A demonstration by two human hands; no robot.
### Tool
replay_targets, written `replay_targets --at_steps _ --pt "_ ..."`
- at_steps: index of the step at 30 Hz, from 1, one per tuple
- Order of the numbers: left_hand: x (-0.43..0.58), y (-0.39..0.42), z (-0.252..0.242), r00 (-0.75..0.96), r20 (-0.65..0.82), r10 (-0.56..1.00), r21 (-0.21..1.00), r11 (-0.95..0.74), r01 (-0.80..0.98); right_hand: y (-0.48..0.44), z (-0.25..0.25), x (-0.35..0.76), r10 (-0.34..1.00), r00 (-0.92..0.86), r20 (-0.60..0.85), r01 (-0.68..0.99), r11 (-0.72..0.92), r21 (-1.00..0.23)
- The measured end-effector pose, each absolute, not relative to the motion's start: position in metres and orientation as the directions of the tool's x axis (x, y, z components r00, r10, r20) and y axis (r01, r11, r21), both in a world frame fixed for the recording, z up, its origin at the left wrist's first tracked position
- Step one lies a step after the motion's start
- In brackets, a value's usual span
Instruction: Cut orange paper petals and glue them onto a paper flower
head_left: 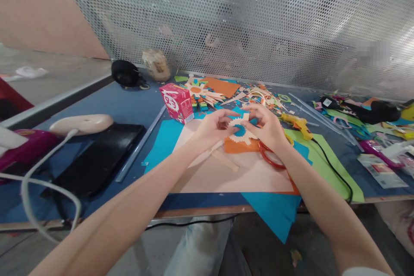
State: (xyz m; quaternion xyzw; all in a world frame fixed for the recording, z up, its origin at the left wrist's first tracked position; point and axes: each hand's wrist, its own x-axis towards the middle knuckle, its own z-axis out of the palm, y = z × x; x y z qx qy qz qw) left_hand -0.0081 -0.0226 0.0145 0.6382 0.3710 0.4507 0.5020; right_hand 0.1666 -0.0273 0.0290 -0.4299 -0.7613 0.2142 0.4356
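Near the middle of the table, my left hand (217, 128) is closed on the left side of a cream paper ring with a toothed edge (238, 139). Opposite it, my right hand (268, 130) pinches the ring's upper right side, where a small paper tab sticks up. Blue shows through the ring's round hole. Below the ring lies an orange paper piece (233, 146). The red handle of a tool, likely scissors (271, 158), shows by my right wrist. A cream paper strip (225, 160) rests on a large pale pink sheet (207, 180).
A pink box (177, 103) stands behind my left hand, near layered paper cutouts (202, 92) and scraps. On the right, a yellow glue gun (299, 125) with a black cord lies on green paper (336, 168). A black tablet-like slab (100, 159) and white cable (26, 189) are left.
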Motion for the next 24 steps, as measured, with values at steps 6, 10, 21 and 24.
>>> replay_targets --at_steps 6,10,21,24 --pt "-0.006 -0.026 0.016 0.325 0.191 0.926 0.973 -0.222 0.062 -0.027 0.031 0.164 0.861 -0.182 0.474 0.519 0.494 -0.698" --pt "-0.007 -0.023 0.014 0.3 0.196 0.933 0.969 -0.231 0.085 -0.022 0.03 0.171 0.876 -0.157 0.457 0.489 0.471 -0.734" --pt "-0.008 -0.018 0.008 0.254 0.196 0.947 0.96 -0.239 0.149 -0.02 0.026 0.175 0.832 -0.13 0.539 0.541 0.515 -0.665" --pt "-0.006 -0.02 0.007 0.277 0.208 0.938 0.951 -0.261 0.167 -0.021 0.019 0.17 0.835 -0.154 0.529 0.557 0.515 -0.651"
